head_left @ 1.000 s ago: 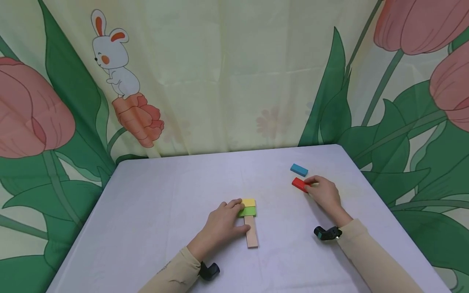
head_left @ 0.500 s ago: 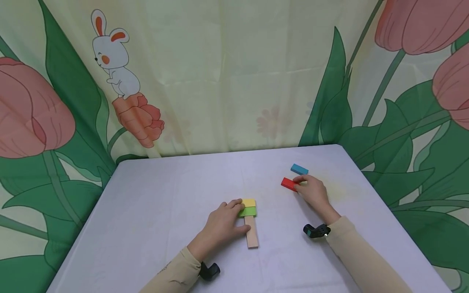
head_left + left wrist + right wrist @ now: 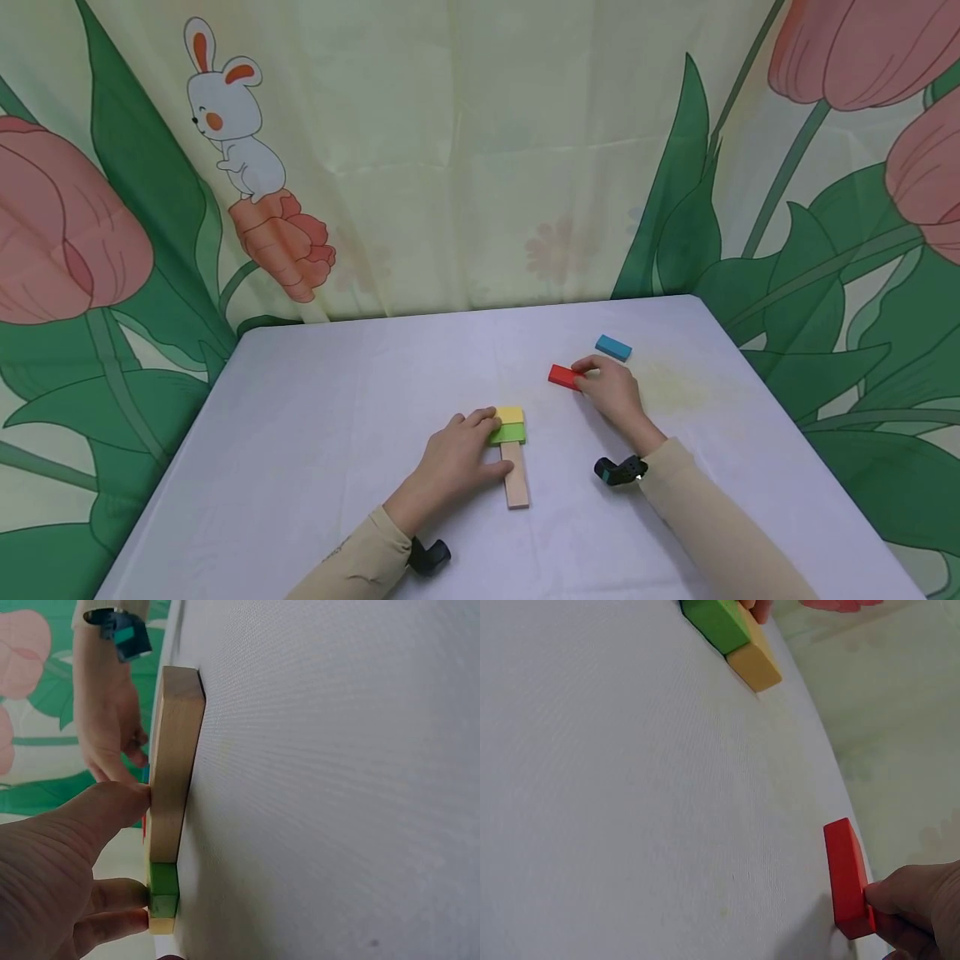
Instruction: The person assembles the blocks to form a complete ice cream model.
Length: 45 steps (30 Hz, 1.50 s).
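My right hand pinches a red block by its right end, over the table to the right of the other blocks. In the right wrist view the red block shows between thumb and fingers. My left hand rests on a row of blocks, its fingertips on the green block and yellow block. Its thumb touches the long natural wood block, which runs toward me from the green one. The left wrist view shows these fingers lying straight on the blocks' top faces.
A blue block lies at the back right, beyond the right hand. A white cloth covers the table. Behind its far edge hangs a curtain printed with tulips and a rabbit. Both wrists wear black camera bands.
My right hand has carried the red block leftward, away from the blue block and closer to the yellow one. The left hand and the blocks under it have stayed put.
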Each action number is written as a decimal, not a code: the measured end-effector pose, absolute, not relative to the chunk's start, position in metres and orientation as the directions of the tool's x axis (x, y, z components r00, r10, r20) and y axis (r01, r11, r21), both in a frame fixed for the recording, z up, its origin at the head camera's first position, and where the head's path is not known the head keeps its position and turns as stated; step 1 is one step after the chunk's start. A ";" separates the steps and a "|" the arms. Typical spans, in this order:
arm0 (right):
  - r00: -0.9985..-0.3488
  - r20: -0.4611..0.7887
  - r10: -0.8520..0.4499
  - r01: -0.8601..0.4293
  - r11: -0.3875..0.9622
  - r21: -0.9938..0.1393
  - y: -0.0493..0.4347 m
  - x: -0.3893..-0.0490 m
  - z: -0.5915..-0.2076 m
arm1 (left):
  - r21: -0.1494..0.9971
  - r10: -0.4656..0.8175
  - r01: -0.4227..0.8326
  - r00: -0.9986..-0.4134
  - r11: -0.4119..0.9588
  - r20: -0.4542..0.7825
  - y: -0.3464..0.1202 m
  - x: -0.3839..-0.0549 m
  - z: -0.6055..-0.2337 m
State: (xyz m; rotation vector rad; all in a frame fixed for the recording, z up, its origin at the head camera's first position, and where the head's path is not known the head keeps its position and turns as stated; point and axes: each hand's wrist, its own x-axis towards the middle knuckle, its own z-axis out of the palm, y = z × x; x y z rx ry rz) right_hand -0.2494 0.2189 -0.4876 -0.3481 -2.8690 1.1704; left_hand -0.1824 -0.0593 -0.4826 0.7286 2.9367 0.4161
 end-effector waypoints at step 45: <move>-0.993 -0.064 0.097 0.112 0.646 -0.755 0.151 -0.258 -0.494 | 0.260 0.483 0.465 -0.875 0.846 -0.009 -0.060 -0.182 -0.484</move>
